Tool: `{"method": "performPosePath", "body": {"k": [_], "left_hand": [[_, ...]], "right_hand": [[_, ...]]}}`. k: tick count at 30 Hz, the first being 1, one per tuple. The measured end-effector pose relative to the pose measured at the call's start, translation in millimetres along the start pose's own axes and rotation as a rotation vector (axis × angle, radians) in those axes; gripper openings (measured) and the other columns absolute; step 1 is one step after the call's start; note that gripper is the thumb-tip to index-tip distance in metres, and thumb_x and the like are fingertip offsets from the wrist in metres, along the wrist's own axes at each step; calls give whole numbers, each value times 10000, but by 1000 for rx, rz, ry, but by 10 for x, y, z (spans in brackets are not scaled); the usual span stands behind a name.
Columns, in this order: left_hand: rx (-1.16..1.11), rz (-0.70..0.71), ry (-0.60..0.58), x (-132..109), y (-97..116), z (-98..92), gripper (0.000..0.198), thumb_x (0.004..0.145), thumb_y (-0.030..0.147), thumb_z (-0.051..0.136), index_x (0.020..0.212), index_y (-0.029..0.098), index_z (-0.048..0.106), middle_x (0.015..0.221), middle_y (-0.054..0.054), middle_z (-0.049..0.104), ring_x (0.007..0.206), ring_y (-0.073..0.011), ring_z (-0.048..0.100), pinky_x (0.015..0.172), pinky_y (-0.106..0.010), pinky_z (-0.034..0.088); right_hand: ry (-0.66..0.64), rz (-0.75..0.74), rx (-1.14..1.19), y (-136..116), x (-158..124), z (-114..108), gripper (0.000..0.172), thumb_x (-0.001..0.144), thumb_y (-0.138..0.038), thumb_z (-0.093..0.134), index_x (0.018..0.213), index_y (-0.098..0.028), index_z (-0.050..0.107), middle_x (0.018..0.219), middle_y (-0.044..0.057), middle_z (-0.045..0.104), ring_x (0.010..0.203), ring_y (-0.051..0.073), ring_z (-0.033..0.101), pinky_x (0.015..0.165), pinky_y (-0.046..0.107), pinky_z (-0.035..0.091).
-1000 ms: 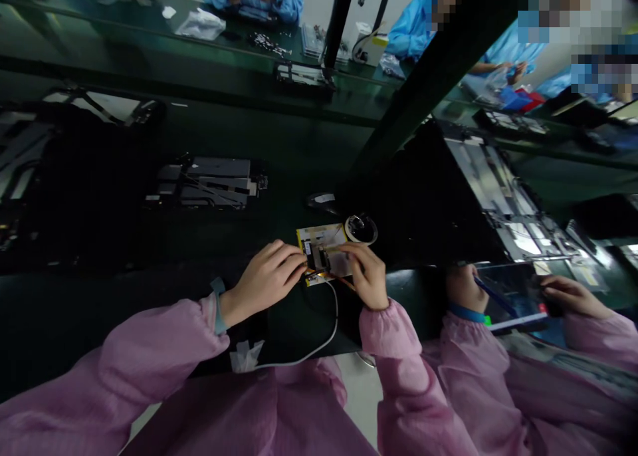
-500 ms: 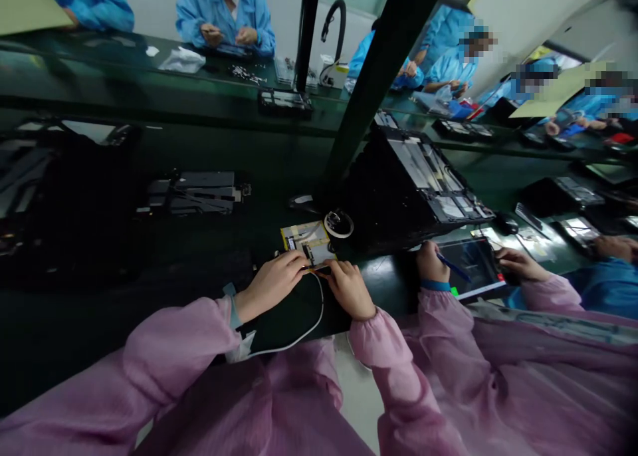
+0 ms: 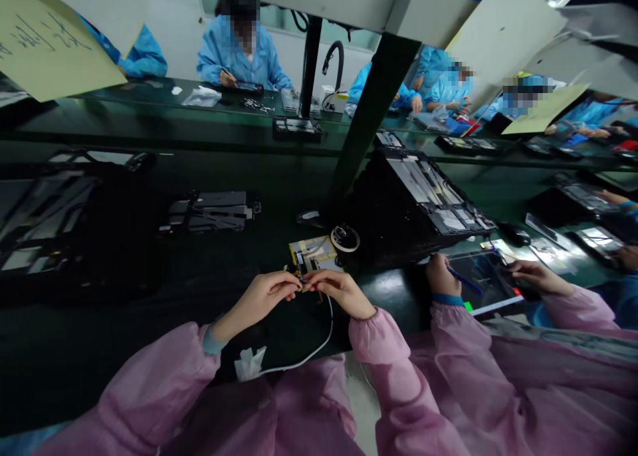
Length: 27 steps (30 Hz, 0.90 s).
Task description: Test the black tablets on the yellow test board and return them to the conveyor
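My left hand (image 3: 264,301) and my right hand (image 3: 345,292) meet fingertip to fingertip above the dark bench, both closed in a pinch. A small dark piece seems to sit between the fingertips, too small to name. Just beyond them lies a flat silver battery pack (image 3: 312,248) with yellow tape along its edges; its near end is partly hidden behind my fingers. Below my right hand a white cable (image 3: 319,344) curves towards the bench edge, where a crumpled white scrap (image 3: 250,363) is at its end.
A coiled white ring (image 3: 355,238) and a dark mouse-like object (image 3: 310,217) lie behind the battery pack. Tall stacks of device frames (image 3: 423,183) stand right, with more parts (image 3: 209,210) left. A co-worker's hand (image 3: 443,276) holds a blue pen over a tablet screen (image 3: 483,280).
My hands have drawn together at the fingertips, off the near edge of the battery pack. The whole view has shifted, with my head tilting up slightly.
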<state>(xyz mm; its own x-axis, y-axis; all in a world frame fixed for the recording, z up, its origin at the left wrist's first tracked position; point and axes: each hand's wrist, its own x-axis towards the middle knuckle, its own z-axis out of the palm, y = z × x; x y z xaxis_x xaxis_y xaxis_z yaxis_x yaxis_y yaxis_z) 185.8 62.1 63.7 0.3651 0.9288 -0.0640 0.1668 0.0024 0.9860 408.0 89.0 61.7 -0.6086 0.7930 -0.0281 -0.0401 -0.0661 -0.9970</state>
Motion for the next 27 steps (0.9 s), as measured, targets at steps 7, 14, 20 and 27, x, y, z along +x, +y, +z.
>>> {"method": "performPosePath", "body": {"k": [7, 14, 20, 27], "left_hand": [[134, 103, 129, -27, -41, -110, 159, 875, 321, 554, 909, 213, 665, 856, -19, 641, 749, -137, 601, 663, -238, 481], [212, 58, 133, -51, -86, -132, 113, 868, 292, 573, 846, 206, 642, 856, -7, 640, 659, -114, 573, 586, -229, 442], [343, 117, 120, -58, -164, -28, 80, 870, 232, 576, 858, 221, 654, 1019, -35, 645, 902, -153, 623, 755, -258, 491], [473, 119, 95, -79, -192, 11, 104, 891, 234, 536, 857, 216, 632, 1048, -60, 655, 937, -181, 633, 731, -279, 520]], "right_hand": [[-92, 4, -82, -3, 302, 103, 166, 842, -267, 613, 971, -189, 684, 1137, 68, 626, 935, 147, 630, 863, 312, 518], [63, -49, -109, 43, 458, 165, 130, 826, -309, 654, 880, -193, 673, 1029, 56, 618, 810, 137, 655, 739, 279, 557], [226, 66, 241, 161, 572, 279, 222, 724, -312, 754, 771, -174, 587, 909, 4, 594, 858, 149, 678, 760, 254, 555], [299, 81, 495, 246, 601, 410, 281, 717, -320, 760, 742, -175, 521, 862, 4, 616, 962, 191, 679, 774, 268, 557]]}}
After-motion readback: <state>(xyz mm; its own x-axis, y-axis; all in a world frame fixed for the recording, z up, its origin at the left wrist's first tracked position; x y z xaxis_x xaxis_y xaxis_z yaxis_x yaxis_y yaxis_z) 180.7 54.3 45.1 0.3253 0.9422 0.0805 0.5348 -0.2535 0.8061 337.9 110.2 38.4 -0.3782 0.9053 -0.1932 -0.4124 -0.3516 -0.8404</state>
